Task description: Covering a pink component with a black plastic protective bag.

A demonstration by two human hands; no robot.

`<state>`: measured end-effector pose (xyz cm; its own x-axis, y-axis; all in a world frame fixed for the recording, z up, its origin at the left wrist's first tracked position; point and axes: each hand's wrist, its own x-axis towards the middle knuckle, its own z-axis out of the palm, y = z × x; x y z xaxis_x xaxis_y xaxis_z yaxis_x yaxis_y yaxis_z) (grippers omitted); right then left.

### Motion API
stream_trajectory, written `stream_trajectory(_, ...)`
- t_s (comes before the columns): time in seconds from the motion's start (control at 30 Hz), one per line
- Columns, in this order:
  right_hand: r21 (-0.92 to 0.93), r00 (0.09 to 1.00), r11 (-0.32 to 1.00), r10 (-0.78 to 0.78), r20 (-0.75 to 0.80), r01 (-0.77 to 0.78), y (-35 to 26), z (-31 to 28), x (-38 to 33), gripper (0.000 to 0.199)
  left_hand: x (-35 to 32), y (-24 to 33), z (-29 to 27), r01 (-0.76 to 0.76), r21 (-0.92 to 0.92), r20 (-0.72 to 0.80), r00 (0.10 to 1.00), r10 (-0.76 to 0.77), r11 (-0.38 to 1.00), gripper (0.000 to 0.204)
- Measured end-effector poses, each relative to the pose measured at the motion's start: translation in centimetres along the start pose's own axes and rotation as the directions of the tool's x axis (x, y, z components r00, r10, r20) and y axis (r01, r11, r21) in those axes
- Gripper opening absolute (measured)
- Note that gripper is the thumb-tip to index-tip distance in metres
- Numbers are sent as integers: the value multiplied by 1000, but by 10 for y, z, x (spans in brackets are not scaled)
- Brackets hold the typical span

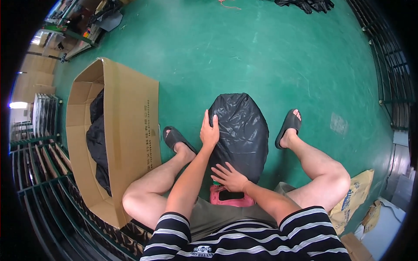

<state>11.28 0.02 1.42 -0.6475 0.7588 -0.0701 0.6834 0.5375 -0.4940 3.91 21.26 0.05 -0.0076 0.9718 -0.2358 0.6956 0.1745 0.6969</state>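
Note:
A stuffed black plastic bag stands on the green floor between my legs. My left hand lies flat against the bag's upper left side, fingers spread. My right hand presses on the bag's near lower edge, fingers apart. Just below the bag, a pink stool or seat shows between my thighs. Neither hand closes around anything.
A large open cardboard box lies on my left with more black bags inside. Metal racks curve along the left and right edges. Yellow paper sacks lie at the lower right. I wear black sandals.

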Motion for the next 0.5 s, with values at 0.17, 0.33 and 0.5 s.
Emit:
stream_trajectory(0.17, -7, 1000, 1000, 6, -3, -6, -1, 1, -1, 71, 18, 0, 2, -339, 497, -86, 897, 434, 798, 59)
stream_trajectory(0.33, 14, 1000, 1000, 11, -28, -11, -2, 6, 0, 77, 24, 54, 14, -921, 223, 442, 386, 809, 318, 58)
stream_trajectory(0.5, -16, 1000, 1000, 20, -19, -20, -2, 0, 5, 75, 51, 58, 33, -943, 192, 581, 332, 744, 270, 68)
